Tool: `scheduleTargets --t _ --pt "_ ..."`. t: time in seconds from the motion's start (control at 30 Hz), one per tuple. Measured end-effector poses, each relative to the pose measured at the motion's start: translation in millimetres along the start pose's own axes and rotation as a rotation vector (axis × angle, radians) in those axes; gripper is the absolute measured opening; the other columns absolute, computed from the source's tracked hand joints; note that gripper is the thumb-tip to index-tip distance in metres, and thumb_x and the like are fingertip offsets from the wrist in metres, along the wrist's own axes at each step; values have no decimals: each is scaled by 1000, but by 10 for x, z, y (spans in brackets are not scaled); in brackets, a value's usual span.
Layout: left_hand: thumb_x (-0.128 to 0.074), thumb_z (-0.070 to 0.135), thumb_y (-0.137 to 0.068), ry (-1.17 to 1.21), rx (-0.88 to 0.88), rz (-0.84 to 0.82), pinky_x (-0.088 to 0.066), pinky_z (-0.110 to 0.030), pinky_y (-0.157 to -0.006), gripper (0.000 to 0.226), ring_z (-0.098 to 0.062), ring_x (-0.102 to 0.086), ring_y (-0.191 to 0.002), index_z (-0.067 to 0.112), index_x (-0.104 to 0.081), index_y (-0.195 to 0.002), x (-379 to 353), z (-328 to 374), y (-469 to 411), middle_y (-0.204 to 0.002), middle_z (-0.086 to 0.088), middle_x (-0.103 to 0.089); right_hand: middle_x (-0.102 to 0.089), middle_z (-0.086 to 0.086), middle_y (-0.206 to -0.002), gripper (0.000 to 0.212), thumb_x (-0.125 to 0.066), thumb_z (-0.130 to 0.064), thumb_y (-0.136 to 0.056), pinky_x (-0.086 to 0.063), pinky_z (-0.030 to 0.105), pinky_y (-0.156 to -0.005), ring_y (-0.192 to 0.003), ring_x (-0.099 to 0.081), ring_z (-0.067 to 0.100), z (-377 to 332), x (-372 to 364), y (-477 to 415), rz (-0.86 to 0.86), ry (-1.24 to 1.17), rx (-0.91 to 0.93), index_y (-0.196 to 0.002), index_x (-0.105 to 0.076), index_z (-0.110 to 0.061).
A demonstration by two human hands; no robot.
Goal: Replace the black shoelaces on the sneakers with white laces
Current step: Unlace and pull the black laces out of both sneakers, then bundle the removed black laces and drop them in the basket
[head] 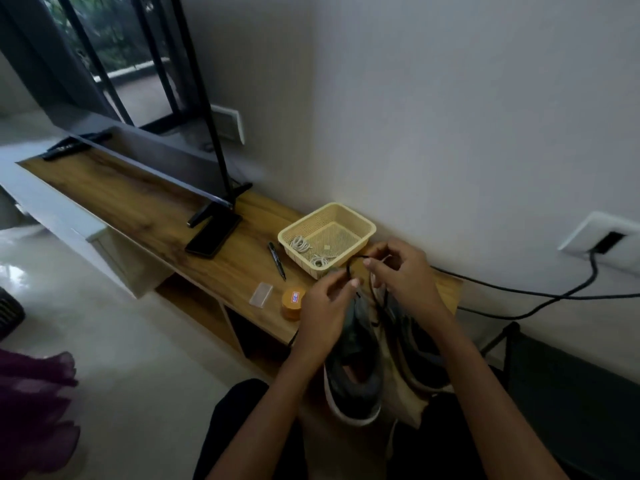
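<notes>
Black shoelace (pixel 347 270), pinched by left hand (pixel 325 308) and right hand (pixel 403 268) over grey sneakers (pixel 353 379).
Risk: a hard tug likely snags it at an eyelet, toppling a sneaker.

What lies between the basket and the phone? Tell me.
A pen lies between the basket and the phone, seen in the head view.

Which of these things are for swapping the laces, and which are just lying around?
For the job: black lace, pinched by the left hand and right hand; sneakers; white laces in the yellow basket.
Lying about: pen, phone, orange roll, clear plastic case, remote, television.
</notes>
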State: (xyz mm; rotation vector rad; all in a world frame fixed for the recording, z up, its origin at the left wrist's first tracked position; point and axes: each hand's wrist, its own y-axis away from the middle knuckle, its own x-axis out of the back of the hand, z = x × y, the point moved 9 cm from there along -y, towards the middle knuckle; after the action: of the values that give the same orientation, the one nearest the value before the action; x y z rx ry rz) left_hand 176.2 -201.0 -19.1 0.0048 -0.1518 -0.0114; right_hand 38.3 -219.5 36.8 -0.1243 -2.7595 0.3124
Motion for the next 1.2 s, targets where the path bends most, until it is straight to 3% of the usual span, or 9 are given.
scheduleTargets --t 0.07,0.17,0.4,0.53,0.67,0.8,0.87,1.0,1.2 --pt "-59 19 -92 34 -48 -21 -53 -25 -78 10 -13 -69 -85 22 -69 -94 30 229 132 -89 -2 -73 -57 -2 -63 21 -65 -3 -84 -47 24 -51 -50 -52 8 -180 74 64 -21 22 31 -72 -57 -19" --pt "-61 12 -89 243 32 -135 -54 -22 -70 10 -18 -70 -74 12 -70 -88 49 428 432 -80 -10 -73 -58 -3 -64 18 -67 -6 -82 -49 34 -54 -54 -53 11 -346 264 205 8 49 51 -73 -61 -19" --pt "-60 14 -77 598 181 -463 -58 -28 -71 25 -22 -72 -82 0 -67 -97 -79 802 1146 -95 -17 -72 -72 -2 -76 13 -71 -1 -78 -50 18 -70 -74 -65 9 -589 427 839 -134 -58 20 -80 -74 -14" --pt "-58 15 -79 759 144 -321 -58 -24 -69 28 -21 -70 -94 0 -65 -102 -16 836 1237 -106 -15 -70 -68 -14 -68 13 -66 -11 -84 -42 13 -56 -59 -56 -4 -482 293 1342 -243 -54 -78 -89 -72 -21" --pt "-61 18 -80 693 95 -105 -43 -11 -44 30 -17 -67 -103 5 -65 -106 123 716 1272 -107 -9 -71 -62 -6 -60 7 -64 -20 -87 -42 20 -53 -52 -52 7 -383 209 1745 -395 6 -147 -85 -71 -19" --pt "-63 14 -86 379 -20 -15 -49 -16 -72 20 -9 -67 -100 8 -71 -103 239 691 1271 -100 -1 -74 -65 -5 -70 5 -65 -27 -87 -42 17 -56 -59 -56 3 -571 198 1990 -559 68 -114 -89 -70 -25" --pt "-62 11 -87 226 -63 -138 -49 -10 -74 17 -5 -68 -95 10 -72 -100 151 738 1332 -90 7 -75 -64 -15 -69 6 -65 -22 -87 -40 10 -56 -61 -55 -4 -837 324 1971 -513 15 -21 -84 -69 -25" --pt "-50 9 -93 126 18 -494 -40 -8 -50 21 2 -60 -60 8 -68 -104 -159 681 1674 -81 5 -74 -61 -10 -70 12 -63 -35 -84 -41 11 -60 -63 -53 -2 -1125 592 1753 -317 22 122 -78 -67 -26" --pt "-48 24 -95 423 148 -684 -34 -15 -46 24 -12 -58 -73 14 -71 -92 -247 675 1968 -74 -3 -58 -58 -12 -63 16 -56 -18 -92 -42 16 -56 -57 -50 1 -895 632 1585 -196 -4 50 -78 -65 -20"
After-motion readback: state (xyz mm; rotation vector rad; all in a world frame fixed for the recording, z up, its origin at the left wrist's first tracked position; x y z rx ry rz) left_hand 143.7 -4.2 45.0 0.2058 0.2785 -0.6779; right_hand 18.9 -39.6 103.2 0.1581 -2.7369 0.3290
